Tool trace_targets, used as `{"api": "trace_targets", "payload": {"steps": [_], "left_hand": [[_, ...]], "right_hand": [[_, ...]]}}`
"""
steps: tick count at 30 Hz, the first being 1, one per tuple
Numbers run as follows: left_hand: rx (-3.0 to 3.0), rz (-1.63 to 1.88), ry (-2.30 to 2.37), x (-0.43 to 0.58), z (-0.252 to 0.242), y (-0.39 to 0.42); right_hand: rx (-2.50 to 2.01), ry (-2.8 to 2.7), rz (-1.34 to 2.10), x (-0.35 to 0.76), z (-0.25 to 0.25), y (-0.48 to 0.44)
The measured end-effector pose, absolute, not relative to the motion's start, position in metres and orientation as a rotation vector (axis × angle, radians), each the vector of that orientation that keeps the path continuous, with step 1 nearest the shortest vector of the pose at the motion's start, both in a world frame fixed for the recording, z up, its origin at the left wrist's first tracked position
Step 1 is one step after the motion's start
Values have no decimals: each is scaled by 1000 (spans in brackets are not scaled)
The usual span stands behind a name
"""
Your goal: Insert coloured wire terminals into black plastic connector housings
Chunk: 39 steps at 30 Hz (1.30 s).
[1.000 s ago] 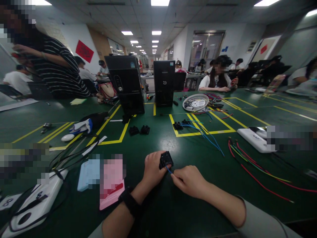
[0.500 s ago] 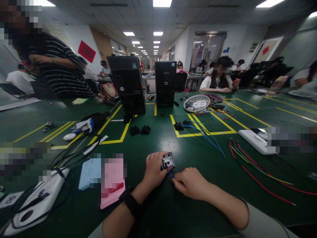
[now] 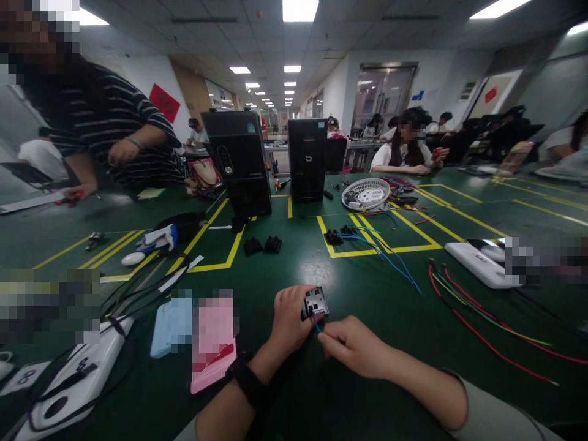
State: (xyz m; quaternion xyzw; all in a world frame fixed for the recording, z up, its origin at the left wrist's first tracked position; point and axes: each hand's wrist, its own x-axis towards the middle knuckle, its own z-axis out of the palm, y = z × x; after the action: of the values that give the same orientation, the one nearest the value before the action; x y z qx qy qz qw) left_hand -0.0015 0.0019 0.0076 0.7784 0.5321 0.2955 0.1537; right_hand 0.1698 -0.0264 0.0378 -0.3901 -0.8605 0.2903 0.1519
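Note:
Near the middle of the green table, my left hand (image 3: 289, 321) is closed around the edge of a small square module (image 3: 318, 301), grey with black openings on the side that shows. Its exact kind is not clear. A short blue wire (image 3: 316, 323) runs from the module's lower edge to my right hand (image 3: 356, 347), which pinches it between thumb and fingers. Whether the wire's end sits inside an opening is too small to tell. Farther off, two black modules (image 3: 334, 236) with blue wires (image 3: 386, 248) lie inside the yellow tape.
Two black computer towers (image 3: 239, 165) (image 3: 307, 162) stand ahead. Beyond the tape lies a white basket (image 3: 366, 194) of parts. Red and green wires (image 3: 473, 315) and a white power strip (image 3: 480, 266) are rightward. Left are a pink case (image 3: 214, 343), a blue box (image 3: 171, 324) and cables. A person in stripes (image 3: 114, 116) leans in.
Both my hands keep their hold on the module and wire, with little visible movement. The view has shifted slightly. At left, the striped person's hands have lowered towards the table with something red.

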Motion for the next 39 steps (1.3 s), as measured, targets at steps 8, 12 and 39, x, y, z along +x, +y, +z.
{"api": "trace_targets", "payload": {"steps": [8, 12, 39], "left_hand": [[2210, 873, 1541, -2, 6, 4], [2201, 887, 1542, -2, 6, 4], [2152, 909, 1588, -2, 4, 3]], "right_hand": [[-1420, -2698, 295, 184, 43, -23], [-1272, -2538, 346, 191, 54, -19], [-1183, -1017, 938, 221, 48, 33]]}}
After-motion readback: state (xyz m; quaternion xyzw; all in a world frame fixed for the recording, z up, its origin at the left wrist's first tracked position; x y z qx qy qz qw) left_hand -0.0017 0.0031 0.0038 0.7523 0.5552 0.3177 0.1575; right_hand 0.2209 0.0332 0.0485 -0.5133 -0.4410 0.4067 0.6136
